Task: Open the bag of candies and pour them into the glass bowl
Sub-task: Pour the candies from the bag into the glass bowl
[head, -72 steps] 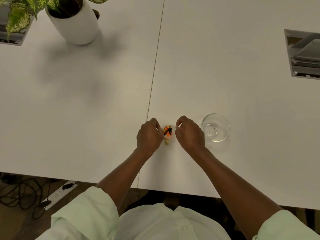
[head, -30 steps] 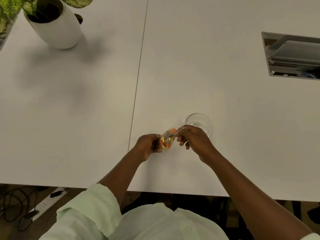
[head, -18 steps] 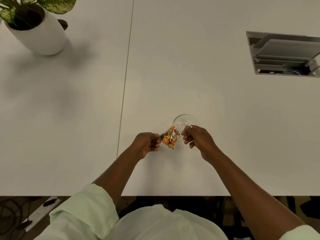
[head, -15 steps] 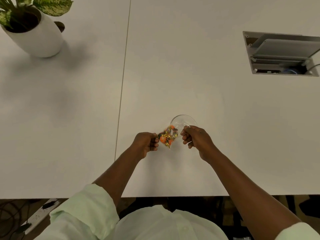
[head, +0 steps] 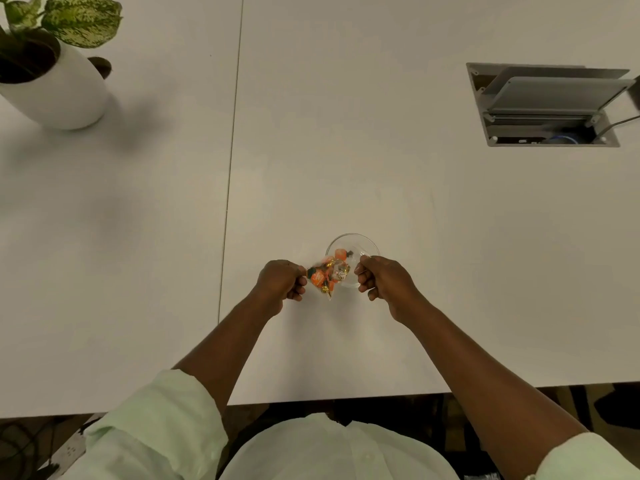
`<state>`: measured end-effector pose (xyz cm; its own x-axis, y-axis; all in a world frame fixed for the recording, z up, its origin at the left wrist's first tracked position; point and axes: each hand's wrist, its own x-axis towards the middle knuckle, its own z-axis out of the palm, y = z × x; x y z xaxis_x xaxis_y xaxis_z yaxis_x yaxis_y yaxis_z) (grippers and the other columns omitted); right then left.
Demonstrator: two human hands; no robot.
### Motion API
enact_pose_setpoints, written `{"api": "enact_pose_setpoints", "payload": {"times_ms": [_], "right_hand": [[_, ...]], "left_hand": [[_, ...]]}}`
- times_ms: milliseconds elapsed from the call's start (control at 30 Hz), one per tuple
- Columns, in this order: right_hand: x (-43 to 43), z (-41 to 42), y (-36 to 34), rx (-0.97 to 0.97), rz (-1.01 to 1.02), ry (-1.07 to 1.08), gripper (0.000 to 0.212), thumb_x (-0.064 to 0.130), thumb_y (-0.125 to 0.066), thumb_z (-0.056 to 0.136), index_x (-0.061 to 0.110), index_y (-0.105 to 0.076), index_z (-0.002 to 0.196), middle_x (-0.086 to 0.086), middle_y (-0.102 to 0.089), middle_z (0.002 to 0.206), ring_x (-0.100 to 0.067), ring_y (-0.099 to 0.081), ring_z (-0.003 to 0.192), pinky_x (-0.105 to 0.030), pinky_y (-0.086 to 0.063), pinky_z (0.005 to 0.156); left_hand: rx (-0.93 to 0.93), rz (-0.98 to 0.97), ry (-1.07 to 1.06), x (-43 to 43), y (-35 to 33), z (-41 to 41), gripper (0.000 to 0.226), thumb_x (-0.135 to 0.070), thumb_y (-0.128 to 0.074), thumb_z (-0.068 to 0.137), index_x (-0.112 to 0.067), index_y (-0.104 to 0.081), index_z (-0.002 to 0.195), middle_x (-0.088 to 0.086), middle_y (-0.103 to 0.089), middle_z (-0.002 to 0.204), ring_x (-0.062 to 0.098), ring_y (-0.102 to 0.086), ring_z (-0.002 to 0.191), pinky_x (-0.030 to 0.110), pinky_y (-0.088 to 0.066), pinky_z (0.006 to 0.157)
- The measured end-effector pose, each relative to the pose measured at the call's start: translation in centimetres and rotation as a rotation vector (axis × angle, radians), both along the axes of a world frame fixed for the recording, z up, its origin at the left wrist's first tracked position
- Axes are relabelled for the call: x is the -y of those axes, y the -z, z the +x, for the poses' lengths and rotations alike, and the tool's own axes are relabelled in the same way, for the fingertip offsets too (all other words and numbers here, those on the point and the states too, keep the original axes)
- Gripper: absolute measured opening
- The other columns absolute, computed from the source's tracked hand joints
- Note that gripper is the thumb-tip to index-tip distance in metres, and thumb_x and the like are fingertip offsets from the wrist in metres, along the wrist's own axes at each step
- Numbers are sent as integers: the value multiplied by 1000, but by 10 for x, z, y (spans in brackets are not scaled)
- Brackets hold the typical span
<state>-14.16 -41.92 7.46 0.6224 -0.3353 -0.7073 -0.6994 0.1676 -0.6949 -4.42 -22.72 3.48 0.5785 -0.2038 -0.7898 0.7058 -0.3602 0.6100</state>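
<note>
Bag gets tipped over the bowl, pour just getting going by the look of it

The clear candy bag [head: 325,276] is pinched at both ends: the left hand [head: 282,279] is closed on its low end at about 9 o'clock, the right hand [head: 379,276] is closed on the corner at 3 o'clock, right by the glass bowl [head: 367,244]. The bag is held over the bowl's 7 o'clock rim, with an orange candy [head: 340,254] seen inside the bowl. The mouth is best kept well inside the rim and the left end raised slowly, so nothing gets bounced onto the table [head: 346,150].
</note>
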Motion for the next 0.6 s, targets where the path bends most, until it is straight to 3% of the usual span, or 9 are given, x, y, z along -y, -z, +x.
{"api": "enact_pose_setpoints", "payload": {"times_ms": [600], "right_hand": [[-2,-3,4,-61,119,-1,28,24,-51,101,8,-67,85,-3,-63,67,-16,-57,57,-27,-37,51]], "left_hand": [[110,117,72,5,-10,14,15,-4,-52,90,1,-65,88,14,-62,70,23,-54,54,30,-48,50]]}}
